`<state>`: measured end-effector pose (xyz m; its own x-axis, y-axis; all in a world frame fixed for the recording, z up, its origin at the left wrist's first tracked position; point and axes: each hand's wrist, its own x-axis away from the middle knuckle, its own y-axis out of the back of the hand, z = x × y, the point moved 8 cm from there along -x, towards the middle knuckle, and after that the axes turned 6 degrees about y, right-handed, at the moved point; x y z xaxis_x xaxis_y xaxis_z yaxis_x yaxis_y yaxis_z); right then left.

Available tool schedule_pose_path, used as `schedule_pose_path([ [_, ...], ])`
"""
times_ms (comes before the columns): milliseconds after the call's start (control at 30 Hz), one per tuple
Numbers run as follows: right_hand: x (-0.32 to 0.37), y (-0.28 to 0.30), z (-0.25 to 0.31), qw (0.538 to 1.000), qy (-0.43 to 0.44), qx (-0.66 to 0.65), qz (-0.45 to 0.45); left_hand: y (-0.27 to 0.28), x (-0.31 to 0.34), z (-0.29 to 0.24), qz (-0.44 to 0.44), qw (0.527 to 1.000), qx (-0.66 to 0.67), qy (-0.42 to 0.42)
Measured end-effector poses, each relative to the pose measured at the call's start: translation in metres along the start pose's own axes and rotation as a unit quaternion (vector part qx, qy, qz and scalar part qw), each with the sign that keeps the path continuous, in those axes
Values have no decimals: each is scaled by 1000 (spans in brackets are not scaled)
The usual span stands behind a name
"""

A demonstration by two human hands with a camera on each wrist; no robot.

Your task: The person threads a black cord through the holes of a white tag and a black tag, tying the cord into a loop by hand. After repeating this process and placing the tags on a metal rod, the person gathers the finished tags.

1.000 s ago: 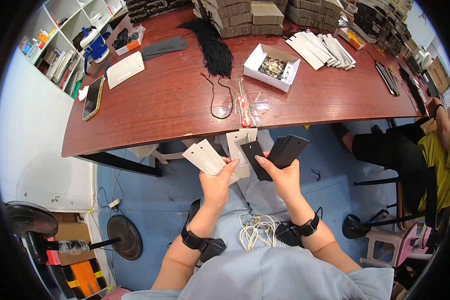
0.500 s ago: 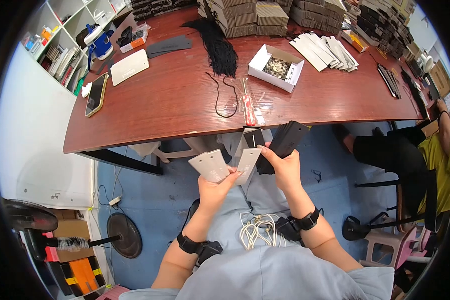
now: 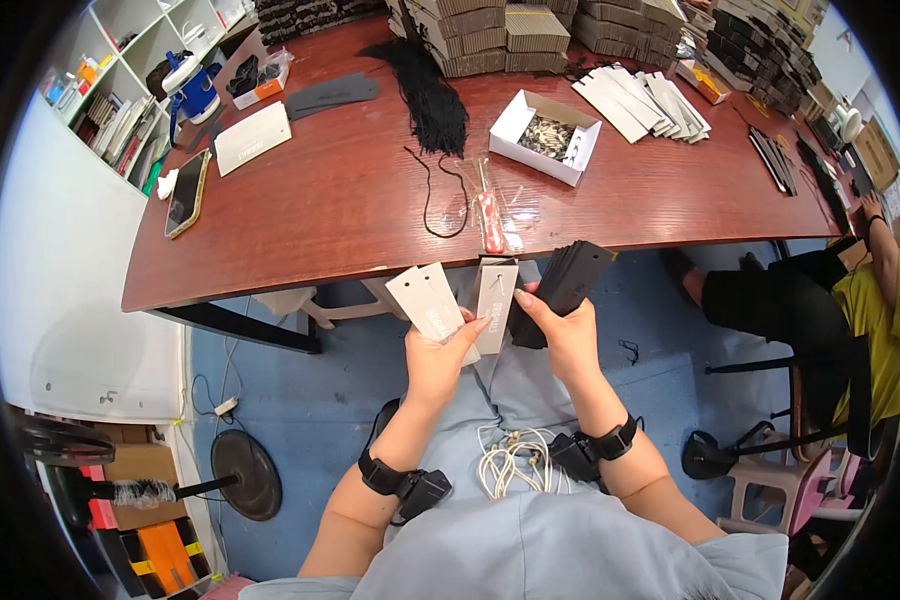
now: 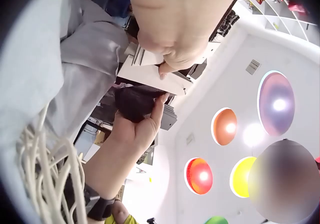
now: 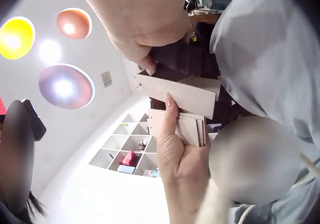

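My left hand (image 3: pixel 436 362) grips a small fan of white printed tags (image 3: pixel 432 300), each with a hole near its top. Its thumb presses the face of a single white tag (image 3: pixel 495 310) standing between the hands below the table edge; a thin light sliver shows at that tag's hole. In the right wrist view the left thumb (image 5: pixel 170 103) lies on this tag (image 5: pixel 185 97). My right hand (image 3: pixel 570 345) holds a thick bundle of black tags (image 3: pixel 567 290), its thumb beside the white tag's edge. Dark edges show behind the single tag's top.
A red-handled screwdriver (image 3: pixel 490 222) lies near the edge of the red table (image 3: pixel 320 215). Beyond it are a white box (image 3: pixel 577 172) of small parts, black cords (image 3: pixel 435 110) and white tag strips (image 3: pixel 638 100). Coiled cream cord (image 3: pixel 518 465) rests on the lap. Another person sits at right.
A black tag stood between the hands a second ago; a white tag now covers that spot. The left hand moved a white tag across from its fan, while the right hand kept the black bundle.
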<state>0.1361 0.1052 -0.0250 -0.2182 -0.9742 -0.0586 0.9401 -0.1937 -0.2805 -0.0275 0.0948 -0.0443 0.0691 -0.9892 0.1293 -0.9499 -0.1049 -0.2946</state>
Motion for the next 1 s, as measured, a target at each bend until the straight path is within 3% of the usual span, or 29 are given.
schedule_pose_path([
  [100, -4, 18, 1, 999, 21, 18, -35, 1, -1, 2, -4, 1000, 11, 2],
  [167, -2, 27, 1, 999, -36, -18, -26, 2, -1, 0, -1, 1000, 14, -1],
  [300, 9, 43, 14, 998, -33, 58, -22, 7, -2, -1, -9, 1000, 4, -4],
  [400, 22, 16, 18, 993, -34, 63, 96, 8, -3, 1, -16, 1000, -14, 3],
  [500, 23, 7, 18, 990, -18, 62, 124, 11, -4, 0, -21, 999, 12, -24],
  [600, 19, -1, 17, 989, -10, 82, 123, 14, -3, 0, -25, 999, 28, -35],
  [700, 15, -6, 15, 985, -2, 125, 117, 25, 0, 3, -60, 998, 17, 16],
  [767, 14, -6, 12, 981, 1, 158, 113, 21, 0, 8, 11, 998, -24, 57],
  [867, 12, -8, 11, 982, 35, 152, 104, 16, 5, -5, 19, 999, -32, -17],
  [1000, 11, -9, 13, 988, 47, 119, 82, 16, 13, -9, 24, 999, -26, 9],
])
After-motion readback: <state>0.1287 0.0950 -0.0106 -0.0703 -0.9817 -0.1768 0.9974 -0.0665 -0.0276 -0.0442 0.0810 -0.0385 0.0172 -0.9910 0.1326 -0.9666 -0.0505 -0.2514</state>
